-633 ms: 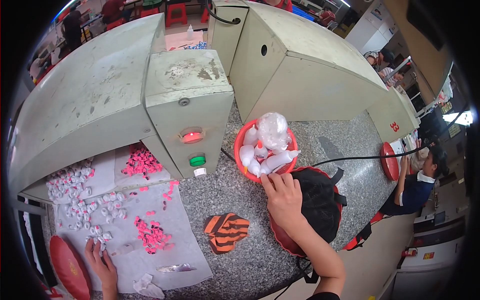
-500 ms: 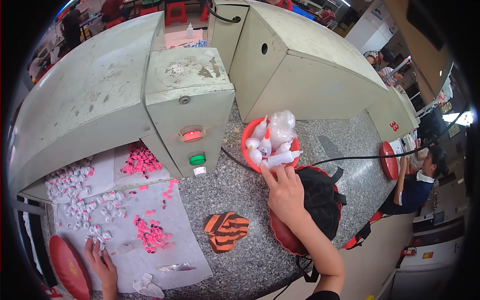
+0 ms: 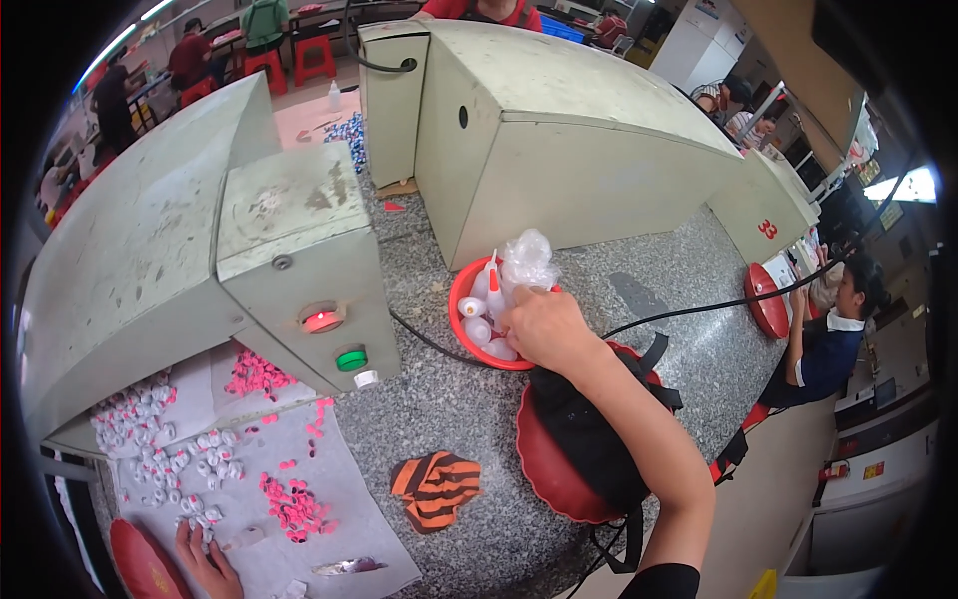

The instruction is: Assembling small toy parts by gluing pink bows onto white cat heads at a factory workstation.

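Note:
My right hand (image 3: pixel 547 324) reaches into a red bowl (image 3: pixel 461 290) of white squeeze bottles. Its fingers are curled down among them, and what they grip is hidden. One upright bottle (image 3: pixel 494 290) has a red-orange tip, and a clear plastic bag (image 3: pixel 529 258) is bunched at the back of the bowl. At the lower left, my left hand (image 3: pixel 208 567) rests on white paper (image 3: pixel 369 544), fingers apart, fingertips beside small white pieces (image 3: pixel 200 511). Several pink pieces (image 3: pixel 294 507) lie on the same paper, near a silvery strip (image 3: pixel 347 566).
A pale green machine housing (image 3: pixel 299 235) with red and green buttons rises over the paper. Another housing (image 3: pixel 599 180) stands behind the bowl. A black bag (image 3: pixel 584 439) sits in a red tray (image 3: pixel 539 454), near an orange-black striped cloth (image 3: pixel 436 489). A black cable (image 3: pixel 699 311) crosses the granite top. A person (image 3: pixel 838 324) sits at right.
My right hand has moved from the bowl's near edge in over the bottles, its fingers now curled among them. My left hand stays on the paper. The whole view has shifted.

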Motion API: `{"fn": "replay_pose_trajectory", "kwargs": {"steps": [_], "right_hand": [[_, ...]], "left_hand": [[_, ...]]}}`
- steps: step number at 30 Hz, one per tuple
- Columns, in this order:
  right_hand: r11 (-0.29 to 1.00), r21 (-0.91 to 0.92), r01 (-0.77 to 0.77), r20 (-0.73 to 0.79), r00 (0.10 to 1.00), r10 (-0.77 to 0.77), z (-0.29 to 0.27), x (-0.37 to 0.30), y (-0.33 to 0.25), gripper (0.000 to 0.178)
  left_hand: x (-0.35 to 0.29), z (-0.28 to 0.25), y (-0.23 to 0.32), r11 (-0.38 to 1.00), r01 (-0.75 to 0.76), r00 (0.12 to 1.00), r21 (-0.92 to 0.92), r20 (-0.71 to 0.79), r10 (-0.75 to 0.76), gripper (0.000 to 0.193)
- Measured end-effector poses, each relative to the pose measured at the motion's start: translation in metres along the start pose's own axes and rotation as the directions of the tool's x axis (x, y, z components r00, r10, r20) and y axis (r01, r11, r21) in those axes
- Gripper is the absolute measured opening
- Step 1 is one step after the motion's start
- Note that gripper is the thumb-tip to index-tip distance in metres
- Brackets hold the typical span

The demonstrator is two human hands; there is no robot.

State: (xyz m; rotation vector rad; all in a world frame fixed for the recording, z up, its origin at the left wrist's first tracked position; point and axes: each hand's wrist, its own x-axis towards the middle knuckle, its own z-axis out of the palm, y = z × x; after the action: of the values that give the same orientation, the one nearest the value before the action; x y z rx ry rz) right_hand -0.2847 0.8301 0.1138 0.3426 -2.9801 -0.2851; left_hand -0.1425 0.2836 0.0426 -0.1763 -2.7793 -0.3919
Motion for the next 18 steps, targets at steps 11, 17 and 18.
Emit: {"fn": "replay_pose_trajectory", "kwargs": {"steps": [11, 17, 18], "right_hand": [[0.997, 0.052, -0.053, -0.102, 0.993, 0.058, -0.011, -0.013, 0.015, 0.008], [0.997, 0.061, -0.057, -0.116, 0.991, 0.064, -0.026, -0.028, 0.003, 0.01], [0.996, 0.063, -0.057, -0.104, 0.993, 0.063, -0.03, -0.03, -0.001, 0.011]], "left_hand": [[-0.002, 0.0, 0.001, 0.999, 0.02, 1.0, 0.026, -0.001, -0.02, 0.031], [0.004, 0.002, 0.007, 1.0, 0.004, 1.0, 0.014, 0.012, -0.004, 0.029], [0.005, 0.002, 0.006, 1.0, 0.009, 1.0, 0.012, 0.008, -0.009, 0.029]]}}
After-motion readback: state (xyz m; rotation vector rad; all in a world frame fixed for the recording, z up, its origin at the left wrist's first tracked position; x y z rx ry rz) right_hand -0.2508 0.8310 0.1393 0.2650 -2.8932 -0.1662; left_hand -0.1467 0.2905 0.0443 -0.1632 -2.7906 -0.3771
